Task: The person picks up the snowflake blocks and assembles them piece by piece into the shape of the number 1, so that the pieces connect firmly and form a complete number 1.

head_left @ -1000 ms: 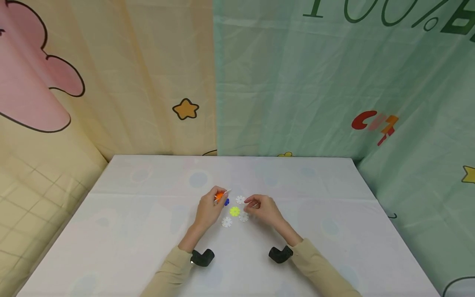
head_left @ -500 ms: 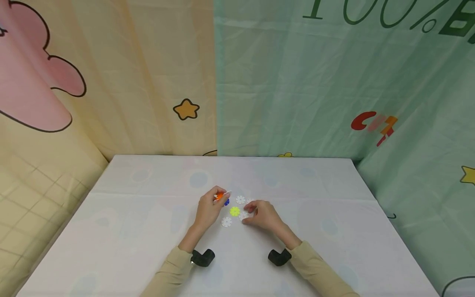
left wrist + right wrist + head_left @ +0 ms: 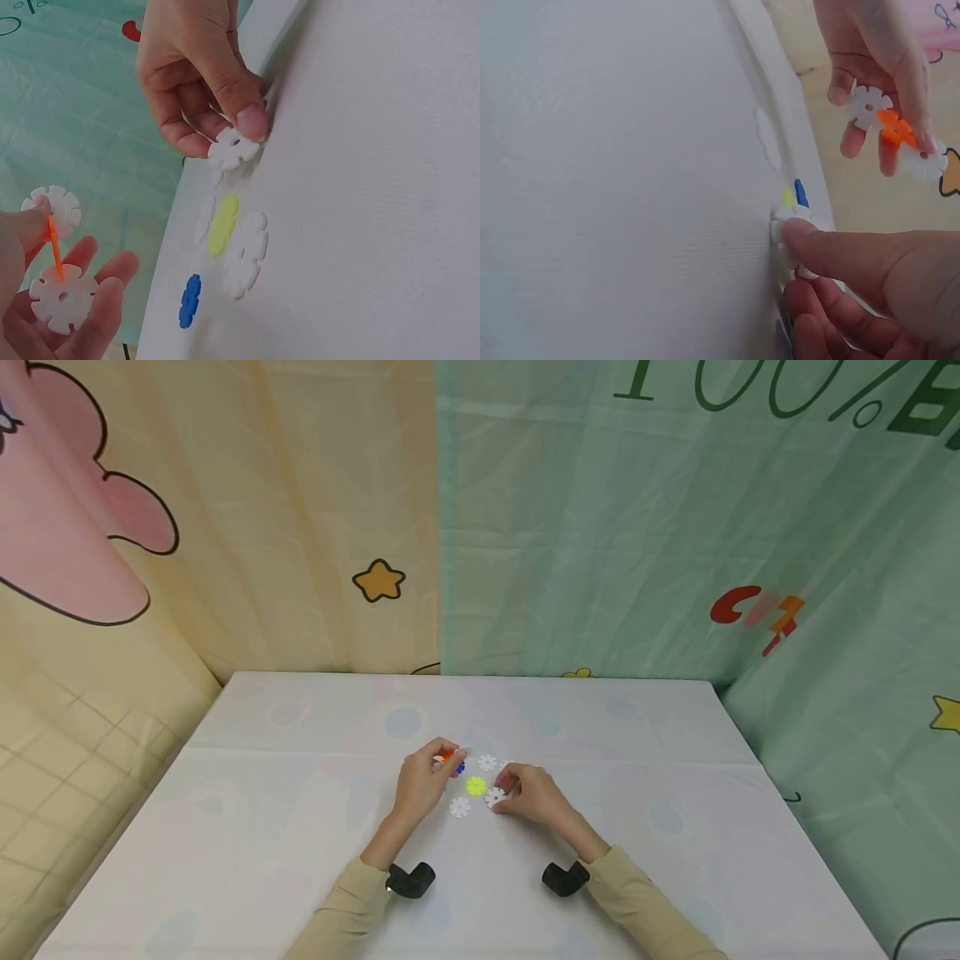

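My left hand (image 3: 422, 781) holds up a joined row of notched plastic snowflake discs. An orange disc (image 3: 897, 129) sits between two white ones, and the thumb pinches the outer white disc (image 3: 922, 161). Close over the table, my right hand (image 3: 536, 793) pinches another white disc (image 3: 232, 150) between thumb and fingers, tilted. Between the hands lie a yellow disc (image 3: 476, 786), a blue disc (image 3: 190, 300) and a white disc (image 3: 459, 807) nearer me. Behind the yellow one is one more white disc (image 3: 487, 762); a further one is partly covered by the right fingers.
A white cloth covers the table (image 3: 300, 843), with a fold line running across its far part. Printed curtains (image 3: 570, 527) hang right behind the table and on both sides. A black camera mount (image 3: 411, 881) is on each wrist.
My right hand has come a little nearer and lower, from over the far right disc to a white disc, which it now pinches and tilts. My left hand stays nearly still with its joined discs.
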Motion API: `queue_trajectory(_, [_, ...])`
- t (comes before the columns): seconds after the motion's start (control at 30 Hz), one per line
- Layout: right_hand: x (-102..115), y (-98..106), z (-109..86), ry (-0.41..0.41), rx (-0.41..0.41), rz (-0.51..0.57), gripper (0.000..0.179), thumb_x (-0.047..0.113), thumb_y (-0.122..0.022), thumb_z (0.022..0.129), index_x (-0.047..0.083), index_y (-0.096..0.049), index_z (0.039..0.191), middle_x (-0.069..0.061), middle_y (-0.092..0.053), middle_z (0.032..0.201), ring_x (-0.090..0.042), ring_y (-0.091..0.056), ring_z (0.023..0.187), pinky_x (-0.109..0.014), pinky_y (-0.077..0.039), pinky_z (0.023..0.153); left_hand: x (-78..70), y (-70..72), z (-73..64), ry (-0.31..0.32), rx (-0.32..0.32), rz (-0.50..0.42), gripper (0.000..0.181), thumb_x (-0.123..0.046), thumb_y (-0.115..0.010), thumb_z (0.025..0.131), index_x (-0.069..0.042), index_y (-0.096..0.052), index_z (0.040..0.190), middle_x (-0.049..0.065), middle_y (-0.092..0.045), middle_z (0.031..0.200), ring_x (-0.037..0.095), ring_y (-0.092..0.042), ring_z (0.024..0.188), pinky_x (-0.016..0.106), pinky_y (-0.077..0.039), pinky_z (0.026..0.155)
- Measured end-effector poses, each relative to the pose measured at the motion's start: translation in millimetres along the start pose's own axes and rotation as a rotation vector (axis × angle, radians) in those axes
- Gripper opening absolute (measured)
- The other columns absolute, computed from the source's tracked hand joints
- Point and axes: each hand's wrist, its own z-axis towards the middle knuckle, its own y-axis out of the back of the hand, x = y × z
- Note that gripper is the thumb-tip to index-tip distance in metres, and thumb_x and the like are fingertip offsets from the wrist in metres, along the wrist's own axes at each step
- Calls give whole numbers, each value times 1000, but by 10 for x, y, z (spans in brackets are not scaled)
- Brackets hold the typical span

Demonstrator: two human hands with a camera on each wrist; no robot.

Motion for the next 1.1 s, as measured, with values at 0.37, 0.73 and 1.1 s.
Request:
queue_trajectory(0.37, [51, 62, 74, -13, -65, 113, 15, 14, -67, 89, 7, -69, 102, -1, -59, 76, -10, -51, 59, -21, -41, 51, -9, -5, 12, -22, -9, -77, 16, -25, -63, 93, -10, -66, 95, 16, -71, 83, 26, -67, 67, 20, -46, 47])
queue_trajectory(0.73, [239, 163, 131, 29, -285, 295, 19, 13, -67, 90, 6, -67, 108, -6, -58, 70, -35, -61, 66, -19, -43, 51, -36, -18, 35, -30, 16, -143, 16, -24, -61, 95, -8, -63, 95, 18, -72, 94, 17, -69, 65, 21, -49, 46])
queue_trajectory(1.1, [359, 202, 189, 122, -405, 404, 17, 15, -68, 89, 5, -69, 104, -21, -66, 75, -27, -64, 62, -18, -48, 54, -76, -38, 25, -65, 26, -103, 13, -21, -61, 95, -8, -63, 94, 18, -72, 90, 20, -69, 65, 21, -49, 46])
